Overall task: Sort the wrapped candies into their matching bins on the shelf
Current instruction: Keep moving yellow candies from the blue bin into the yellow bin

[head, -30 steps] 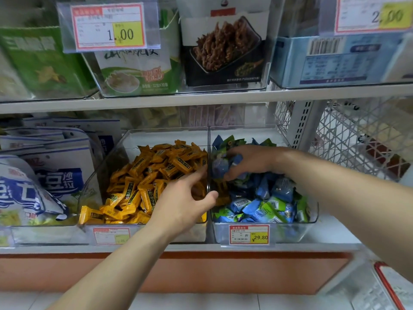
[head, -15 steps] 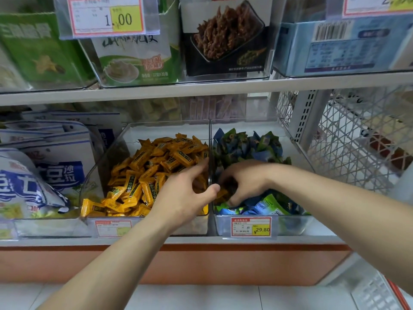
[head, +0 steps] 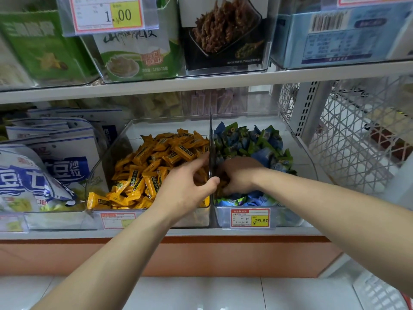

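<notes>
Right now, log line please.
left hand open at orange bin | right hand grips stray orange candies in blue-green bin | sorting unfinished

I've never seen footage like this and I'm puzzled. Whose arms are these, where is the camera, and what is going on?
No machine here: a person wears one wide-angle camera on the head, so you look down along their own arms. On the shelf stand two clear bins, one with orange candies, one with blue and green candies. The left hand, fingers relaxed, is over the orange ones, beside the dividing wall. The right hand curls its fingers into the blue and green pile, where orange wrappers show; whether it grips one is hidden.
</notes>
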`<state>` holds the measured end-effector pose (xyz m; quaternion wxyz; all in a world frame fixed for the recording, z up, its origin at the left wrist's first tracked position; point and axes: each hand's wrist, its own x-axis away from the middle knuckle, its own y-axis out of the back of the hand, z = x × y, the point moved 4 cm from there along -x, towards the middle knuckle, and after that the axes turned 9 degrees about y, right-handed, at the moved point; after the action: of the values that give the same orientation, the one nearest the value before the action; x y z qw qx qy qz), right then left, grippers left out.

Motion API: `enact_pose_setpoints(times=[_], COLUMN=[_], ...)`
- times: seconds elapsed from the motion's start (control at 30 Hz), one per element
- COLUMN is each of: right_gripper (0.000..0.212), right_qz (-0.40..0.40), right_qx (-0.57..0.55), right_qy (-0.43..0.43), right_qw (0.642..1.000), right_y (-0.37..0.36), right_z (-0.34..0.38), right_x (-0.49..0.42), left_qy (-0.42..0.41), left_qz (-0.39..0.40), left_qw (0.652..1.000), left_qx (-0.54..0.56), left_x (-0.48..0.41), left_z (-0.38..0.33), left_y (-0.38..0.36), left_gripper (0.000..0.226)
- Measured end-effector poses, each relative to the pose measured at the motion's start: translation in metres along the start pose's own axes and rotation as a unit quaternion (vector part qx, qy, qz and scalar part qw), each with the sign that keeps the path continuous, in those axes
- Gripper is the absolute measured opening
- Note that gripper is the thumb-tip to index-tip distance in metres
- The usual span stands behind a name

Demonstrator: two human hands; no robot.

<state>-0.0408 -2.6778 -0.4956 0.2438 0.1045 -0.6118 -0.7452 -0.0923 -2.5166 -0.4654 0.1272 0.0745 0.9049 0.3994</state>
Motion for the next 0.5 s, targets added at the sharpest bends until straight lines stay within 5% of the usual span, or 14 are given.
enact_pose_setpoints(times=[0.27,0.43,0.5], right_gripper=[0.023,0.018,0.017], right_qz=[-0.144,-0.245,-0.27], right_qx=[-0.173,-0.336,-0.405], right_qy=[0.001,0.004,-0.001], right_qw=[0.974,0.91,0.873], right_y=[0.031,0.048,0.051], right_z=[-0.01,-0.005,-0.002], right_x=[0.03,0.051,0.06], left_qy=[0.015,-0.049,-0.059], left_qz=[0.008,-0.133,-0.122], left_qw=[1.0,0.986,0.988], left_qx=[0.014,-0.089,-0.077], left_x=[-0.005,-0.004,-0.006], left_z=[-0.002,-0.029,-0.038], left_y=[0.004,0.01,0.007], left_gripper=[0.056,0.071,0.071])
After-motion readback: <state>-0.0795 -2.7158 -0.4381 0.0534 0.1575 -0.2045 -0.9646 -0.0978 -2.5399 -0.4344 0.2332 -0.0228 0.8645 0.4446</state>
